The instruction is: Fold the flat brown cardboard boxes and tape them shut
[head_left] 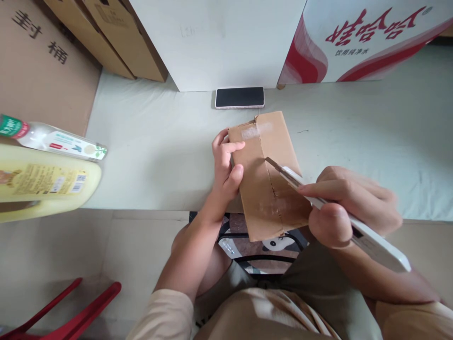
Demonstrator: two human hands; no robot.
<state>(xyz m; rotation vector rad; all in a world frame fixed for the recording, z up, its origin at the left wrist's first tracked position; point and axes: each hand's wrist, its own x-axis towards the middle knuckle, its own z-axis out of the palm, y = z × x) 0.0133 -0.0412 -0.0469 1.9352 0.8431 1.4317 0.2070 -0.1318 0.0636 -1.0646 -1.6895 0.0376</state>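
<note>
A small brown cardboard box [253, 174] lies tilted at the front edge of the pale covered surface, partly overhanging it. Down its top runs a ragged seam, with patches of clear tape near both ends. My left hand [228, 163] grips the box's left side, thumb and index finger on top, the other fingers partly hidden behind the edge. In my right hand [348, 203] is a white utility knife [377, 245], its blade out. The blade tip meets the seam near the middle of the box.
Behind the box lies a phone [239, 97], in front of a white carton [226, 42]. A red-and-white carton [364, 42] stands at the back right. On the left are a plastic bottle [63, 140], a yellow jug [49, 177] and large cardboard boxes [46, 80]. Red chair parts [88, 309] show below.
</note>
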